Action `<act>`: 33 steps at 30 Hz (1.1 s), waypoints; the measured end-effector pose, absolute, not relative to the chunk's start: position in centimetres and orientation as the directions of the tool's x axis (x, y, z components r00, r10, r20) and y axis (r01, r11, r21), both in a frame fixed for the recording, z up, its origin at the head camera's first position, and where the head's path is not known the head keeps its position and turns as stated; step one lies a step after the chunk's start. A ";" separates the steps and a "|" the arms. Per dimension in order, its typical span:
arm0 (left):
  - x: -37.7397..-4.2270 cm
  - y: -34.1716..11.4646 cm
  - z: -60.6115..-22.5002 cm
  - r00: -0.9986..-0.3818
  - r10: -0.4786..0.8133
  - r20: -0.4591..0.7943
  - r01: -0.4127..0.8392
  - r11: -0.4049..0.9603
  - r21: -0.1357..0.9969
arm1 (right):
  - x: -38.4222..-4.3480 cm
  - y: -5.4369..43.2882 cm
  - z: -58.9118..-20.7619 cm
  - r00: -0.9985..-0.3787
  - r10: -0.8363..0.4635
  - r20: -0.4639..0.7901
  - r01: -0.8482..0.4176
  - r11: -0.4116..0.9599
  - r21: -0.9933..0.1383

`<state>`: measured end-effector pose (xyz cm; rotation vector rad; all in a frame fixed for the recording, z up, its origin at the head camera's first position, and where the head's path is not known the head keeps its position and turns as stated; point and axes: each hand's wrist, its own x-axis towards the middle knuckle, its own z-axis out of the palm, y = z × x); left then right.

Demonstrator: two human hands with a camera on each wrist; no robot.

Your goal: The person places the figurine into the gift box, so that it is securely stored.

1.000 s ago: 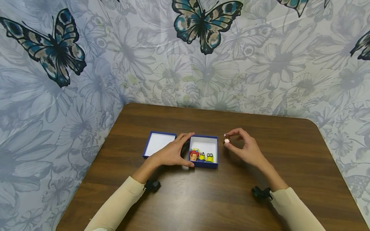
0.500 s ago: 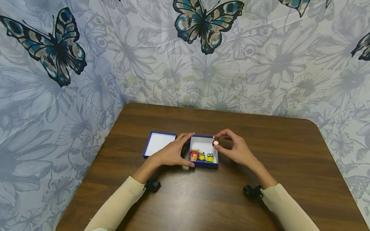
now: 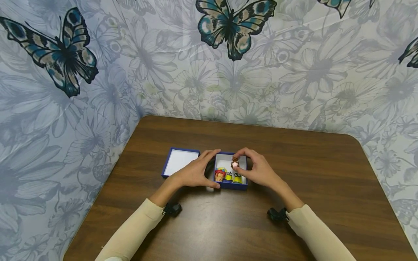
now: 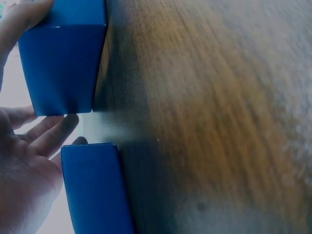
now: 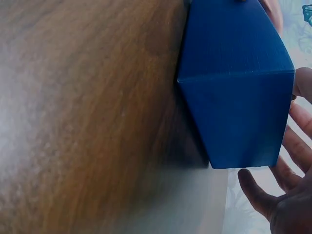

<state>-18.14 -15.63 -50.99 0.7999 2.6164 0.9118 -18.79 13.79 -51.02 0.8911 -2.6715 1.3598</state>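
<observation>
A blue box [image 3: 233, 186] with a white inside stands on the table. My left hand [image 3: 195, 172] grips its left end, thumb at the front corner and fingers at the back one. Over the box, my right hand [image 3: 259, 170] pinches a small brown toy figure [image 3: 234, 162] with a pale front between thumb and fingertips. Along the box's front side sit a red-haired toy figure [image 3: 220, 175] and two yellow minion figures [image 3: 228, 177]. In the right wrist view the box wall [image 5: 239, 117] hides the held figure.
Left of the box lies its blue-rimmed lid [image 3: 181, 162], white inside up, partly behind my left hand. The brown wooden table [image 3: 212, 232] reaches back to a wall [image 3: 235, 94] patterned with flowers and butterflies.
My right hand has moved left with the brown toy figure, from beside the box to over its inside. The left hand and the box have stayed in place.
</observation>
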 end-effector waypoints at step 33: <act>-18.1 -15.7 -50.9 -0.815 0.577 -0.061 0.412 0.649 0.639 | -18.7 12.4 -51.0 -0.905 -0.400 0.142 -0.384 0.627 -0.678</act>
